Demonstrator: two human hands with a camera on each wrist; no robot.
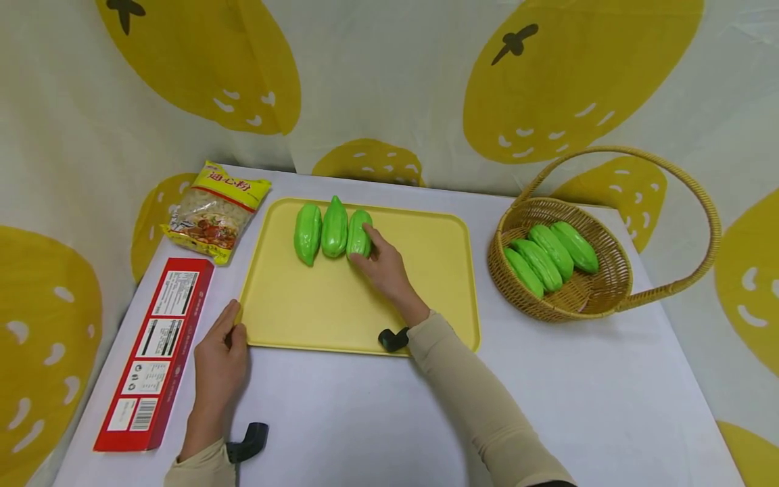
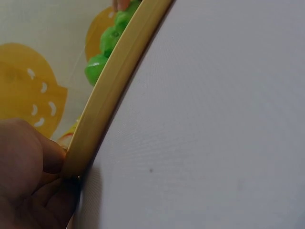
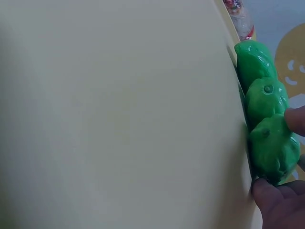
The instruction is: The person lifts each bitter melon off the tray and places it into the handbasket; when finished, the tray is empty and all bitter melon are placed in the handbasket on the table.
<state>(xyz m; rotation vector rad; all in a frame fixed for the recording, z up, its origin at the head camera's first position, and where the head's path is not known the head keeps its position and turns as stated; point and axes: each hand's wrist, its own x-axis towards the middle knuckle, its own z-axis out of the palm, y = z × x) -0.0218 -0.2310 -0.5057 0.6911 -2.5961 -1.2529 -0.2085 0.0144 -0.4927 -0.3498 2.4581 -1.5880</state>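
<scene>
Three glossy green ridged gourds lie side by side near the back of a yellow tray: a left one, a middle one with a pointed tip, and a right one. My right hand holds the right gourd between thumb and fingers. In the right wrist view, the thumb lies on this gourd and the fingers are at its other side. My left hand grips the tray's front left corner; in the left wrist view the thumb is at the tray rim, with other fingers below.
A wicker basket with a tall handle stands right of the tray, with several green gourds inside. At the back left lies a yellow bag of pasta. A long red box lies along the white table's left side.
</scene>
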